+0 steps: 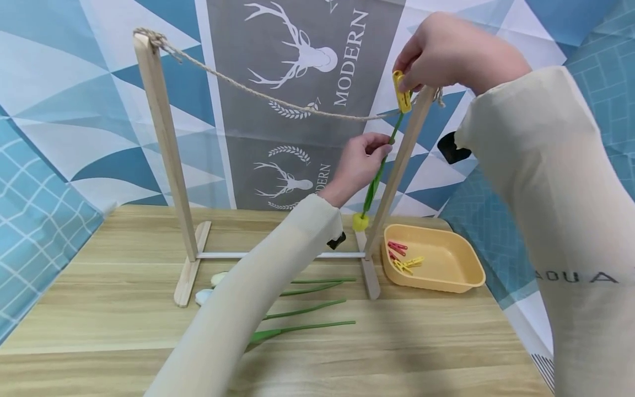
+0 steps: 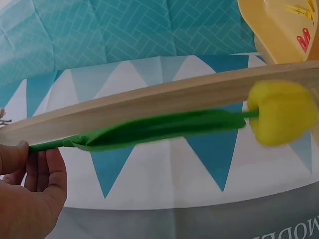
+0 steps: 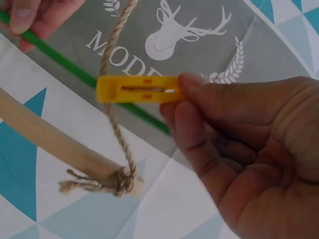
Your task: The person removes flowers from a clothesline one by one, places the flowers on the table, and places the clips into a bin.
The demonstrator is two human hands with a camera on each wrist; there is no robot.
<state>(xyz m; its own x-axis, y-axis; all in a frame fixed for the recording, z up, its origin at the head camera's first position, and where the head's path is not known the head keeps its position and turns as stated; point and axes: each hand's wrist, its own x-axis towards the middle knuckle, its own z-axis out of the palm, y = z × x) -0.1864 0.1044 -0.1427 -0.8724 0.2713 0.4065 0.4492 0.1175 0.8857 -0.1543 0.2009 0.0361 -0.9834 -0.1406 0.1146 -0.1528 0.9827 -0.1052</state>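
My right hand [image 1: 441, 55] pinches a yellow clothespin [image 3: 142, 89] at the rope's right end, beside the wooden post. In the right wrist view the clothespin's tip lies over both the twine rope [image 3: 117, 132] and a green stem; whether it clamps them I cannot tell. My left hand [image 1: 359, 165] pinches the stem of a yellow artificial tulip [image 2: 281, 113] just below the rope. The flower hangs head down, its green leaf [image 2: 164, 130] along the stem, close to the right post [image 1: 404, 160].
A wooden stand's left post [image 1: 166, 143] carries the rope's other end. An orange-yellow basin [image 1: 448, 284] at the right holds several red and yellow clothespins [image 1: 409, 263]. More tulips with green stems [image 1: 317, 325] and pale heads [image 1: 203, 296] lie on the table [image 1: 397, 353], partly behind my left sleeve.
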